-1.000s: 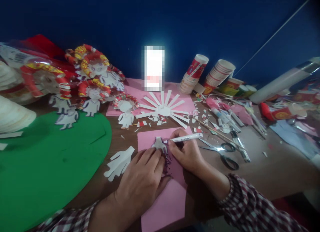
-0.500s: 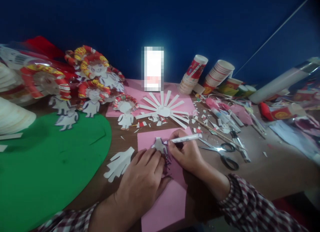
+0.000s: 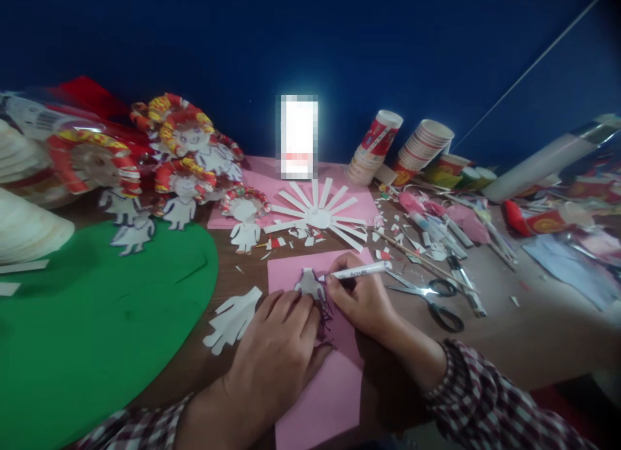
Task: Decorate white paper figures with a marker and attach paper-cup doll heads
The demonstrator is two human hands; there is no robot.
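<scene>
My right hand is closed round a white marker, its tip touching a small white paper cutout that lies on a pink sheet. Dark scribbled marks show on the pink sheet just below the cutout. My left hand lies flat with fingers stretched, pressing down the cutout's lower part and the pink sheet. A white hand-shaped paper cutout lies just left of my left hand on the wooden table.
Black-handled scissors lie right of my right hand. A big green round sheet fills the left. Paper dolls, a white sunburst cutout, stacked paper cups, pens and scraps crowd the back.
The hands and marker have hardly moved; the view has shifted down slightly.
</scene>
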